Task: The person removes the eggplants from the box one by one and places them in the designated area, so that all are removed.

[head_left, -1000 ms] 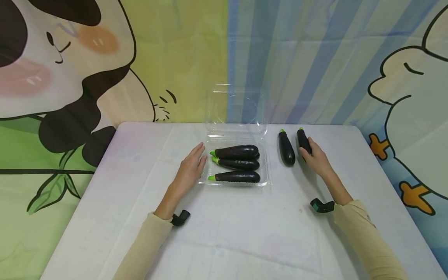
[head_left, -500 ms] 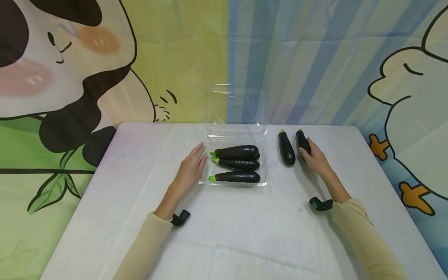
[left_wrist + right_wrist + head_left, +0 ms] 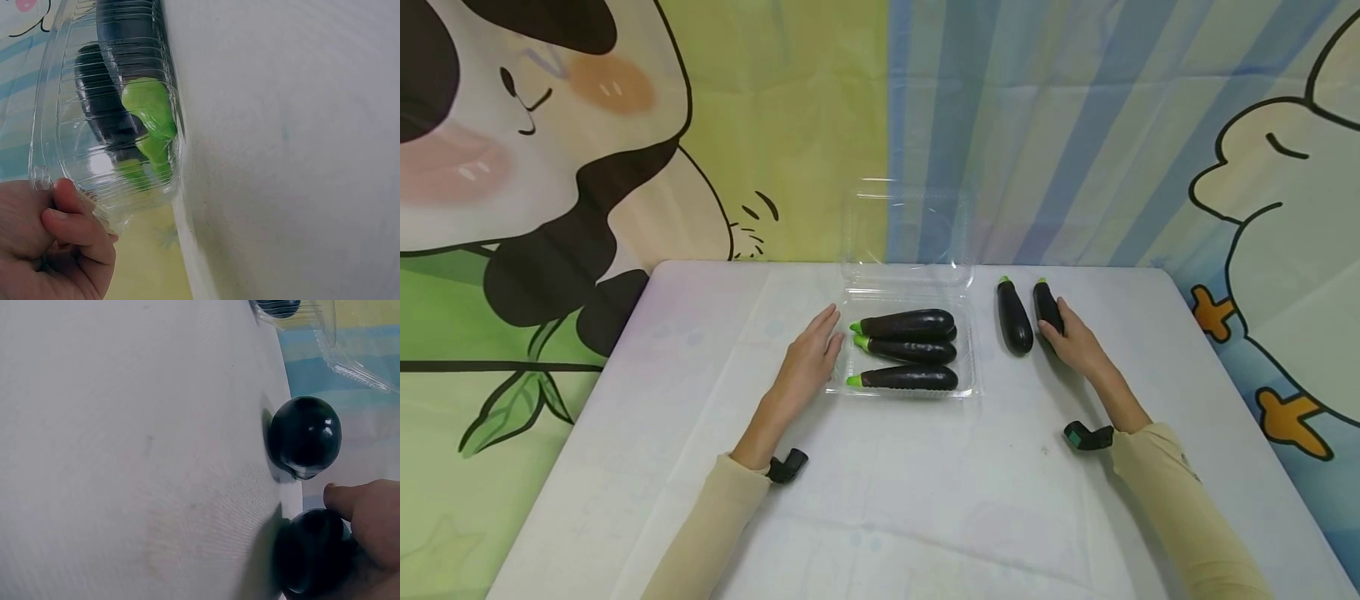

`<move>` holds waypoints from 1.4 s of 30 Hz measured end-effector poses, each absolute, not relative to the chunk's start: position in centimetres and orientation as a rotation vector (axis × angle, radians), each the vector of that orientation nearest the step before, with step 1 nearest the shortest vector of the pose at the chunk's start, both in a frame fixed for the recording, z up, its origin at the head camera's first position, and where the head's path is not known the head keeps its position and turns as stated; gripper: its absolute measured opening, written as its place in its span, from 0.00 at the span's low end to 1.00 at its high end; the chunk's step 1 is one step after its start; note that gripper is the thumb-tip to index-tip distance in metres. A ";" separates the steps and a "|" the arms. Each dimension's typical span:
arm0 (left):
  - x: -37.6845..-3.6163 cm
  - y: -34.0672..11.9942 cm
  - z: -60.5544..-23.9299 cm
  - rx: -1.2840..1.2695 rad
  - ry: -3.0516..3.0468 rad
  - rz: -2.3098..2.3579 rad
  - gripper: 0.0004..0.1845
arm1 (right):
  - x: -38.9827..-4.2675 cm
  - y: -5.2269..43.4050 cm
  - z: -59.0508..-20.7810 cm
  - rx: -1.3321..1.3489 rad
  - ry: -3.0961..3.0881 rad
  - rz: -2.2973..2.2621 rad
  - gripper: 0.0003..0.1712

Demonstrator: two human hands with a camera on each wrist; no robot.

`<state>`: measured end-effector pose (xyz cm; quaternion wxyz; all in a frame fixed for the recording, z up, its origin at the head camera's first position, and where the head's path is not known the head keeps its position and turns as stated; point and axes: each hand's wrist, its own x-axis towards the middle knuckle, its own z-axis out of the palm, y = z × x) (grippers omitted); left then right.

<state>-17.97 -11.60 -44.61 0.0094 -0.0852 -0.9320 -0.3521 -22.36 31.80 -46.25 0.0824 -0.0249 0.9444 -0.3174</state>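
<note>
In the head view my left hand lies at the left side of a clear plastic clamshell container. Its curled fingers meet the container's rim in the left wrist view, seeming to pinch it. Several dark eggplants lie crosswise inside, green stem ends to the left, among them a front eggplant. Farther right, my right hand grips an eggplant between thumb and fingers, stem end pointing away; the hand hides part of it. Another eggplant rests on the table just left of that hand, apart from it.
The container's transparent lid stands up at the back, against the patterned backdrop. A white cloth covers the table, whose far edge runs close behind the container and eggplants.
My right hand and the eggplant in it have shifted very slightly toward me and to the left. My left hand and the container have stayed in place.
</note>
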 end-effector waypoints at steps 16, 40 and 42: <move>-18.1 -11.7 -44.8 -0.261 -2.915 -1.117 0.26 | -22.0 31.5 -45.3 -0.129 3.002 -1.123 0.41; -18.0 -11.6 -44.6 -0.263 -2.920 -1.105 0.26 | -21.0 21.5 -38.2 -0.967 2.873 -0.871 0.39; -18.0 -11.6 -44.5 -0.264 -2.918 -1.107 0.26 | -21.1 21.0 -38.3 -0.996 2.820 -0.848 0.39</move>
